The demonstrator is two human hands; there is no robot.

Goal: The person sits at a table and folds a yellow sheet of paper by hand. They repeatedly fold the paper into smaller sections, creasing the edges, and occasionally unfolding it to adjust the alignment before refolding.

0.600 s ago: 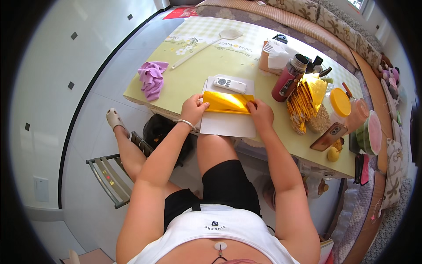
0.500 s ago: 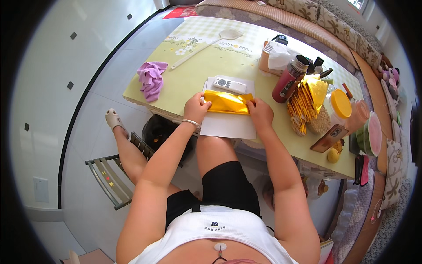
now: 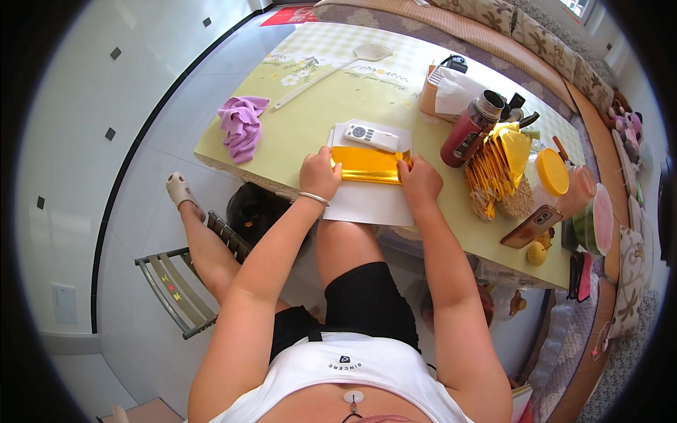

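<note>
A strip of shiny gold foil paper [image 3: 370, 165] stretches between my two hands, over white paper [image 3: 370, 204] at the table's near edge. My left hand [image 3: 321, 174] pinches its left end, with the thumb on top. At the right end my right hand [image 3: 422, 181] grips it, fingers curled. Just beyond the foil, a white remote control [image 3: 371, 136] lies on the white paper. To the right of my right hand stands a bunch of folded gold foil pieces [image 3: 497, 166].
A dark red thermos [image 3: 467, 134] and tissue box [image 3: 431, 90] stand at right, near a yellow-lidded jar [image 3: 551, 173], a phone [image 3: 530, 227] and a cut watermelon [image 3: 596, 220]. A purple cloth [image 3: 242, 127] and a fly swatter [image 3: 331, 76] lie at left.
The foil strip now looks flatter and more evenly stretched. Both hands have shifted slightly but keep hold of its ends.
</note>
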